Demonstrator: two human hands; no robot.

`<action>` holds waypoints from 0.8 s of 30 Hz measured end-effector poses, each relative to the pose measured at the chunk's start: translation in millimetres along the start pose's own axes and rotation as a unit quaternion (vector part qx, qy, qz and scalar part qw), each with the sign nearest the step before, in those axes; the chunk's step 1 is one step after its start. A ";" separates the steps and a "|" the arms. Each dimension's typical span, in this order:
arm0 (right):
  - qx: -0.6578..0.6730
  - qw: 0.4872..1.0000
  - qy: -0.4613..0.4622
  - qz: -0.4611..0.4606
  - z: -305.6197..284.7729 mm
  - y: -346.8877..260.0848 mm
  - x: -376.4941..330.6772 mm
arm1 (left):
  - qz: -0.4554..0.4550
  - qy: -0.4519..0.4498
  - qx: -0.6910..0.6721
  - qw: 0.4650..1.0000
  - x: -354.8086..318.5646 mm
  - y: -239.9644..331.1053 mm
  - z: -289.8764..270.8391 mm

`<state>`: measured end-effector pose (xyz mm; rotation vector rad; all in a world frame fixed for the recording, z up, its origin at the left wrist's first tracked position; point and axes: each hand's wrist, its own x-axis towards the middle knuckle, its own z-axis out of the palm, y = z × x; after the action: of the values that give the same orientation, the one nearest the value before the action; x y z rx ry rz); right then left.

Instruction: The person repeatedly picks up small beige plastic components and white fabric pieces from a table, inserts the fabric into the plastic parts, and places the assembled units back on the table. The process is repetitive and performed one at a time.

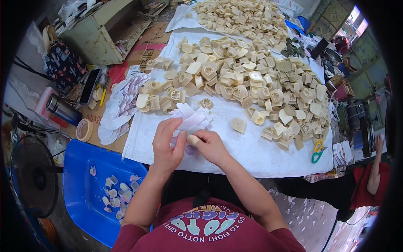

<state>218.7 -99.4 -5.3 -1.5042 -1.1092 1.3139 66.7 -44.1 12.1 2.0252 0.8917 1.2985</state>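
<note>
Where the two hands meet over the near edge of the white sheet [235, 147], the right hand [211, 145] pinches a small cream heel block [192, 139] between thumb and forefinger, the remaining fingers curled narrow. The left hand [166, 145] has its fingers bent loosely inward, the tips resting on a thin pale sticker piece [181, 133] held against the block; how firmly it grips cannot be told. Just beyond the fingers lies a small fan of white and lilac liner pieces [193, 117] on the sheet. A single cream block [238, 124] sits apart to the right of it. Farther out, a broad heap of cream heel blocks [252, 80] covers the middle and right of the sheet, and a second heap [243, 17] lies on another sheet at the far end. To the left of the sheet, a stack of white shaped liners [119, 107] rests on the brown table [145, 50]; near it stand a roll of tape [84, 129] and a metal flask [63, 109]. Green and yellow snips [317, 151] lie at the sheet's right edge. Below left, a blue tray [84, 168] holds peeled backing scraps [119, 193]. A fan [33, 176] stands at far left. Another person's arm in a red sleeve [373, 176] shows at far right.
</note>
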 end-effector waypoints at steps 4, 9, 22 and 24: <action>0.102 0.988 0.073 -0.085 -25.3 14.6 -12.7 | -0.150 -0.051 -0.153 0.975 4.0 -35.8 1.6; -0.001 0.918 0.303 -0.257 -69.9 5.8 -41.6 | -0.014 0.000 -0.046 0.999 1.5 -11.5 0.6; -0.223 0.885 0.153 -0.380 -69.0 -4.2 -49.7 | -0.473 -0.094 -0.457 0.747 15.1 9.0 27.5; -0.185 0.900 0.152 -0.364 -61.7 -7.6 -38.7 | -0.484 -0.070 -0.446 0.750 11.6 0.9 10.8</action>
<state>276.9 -136.9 18.7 -1.2821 -1.5558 0.3528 80.4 -36.7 15.1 0.6698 0.8133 0.6885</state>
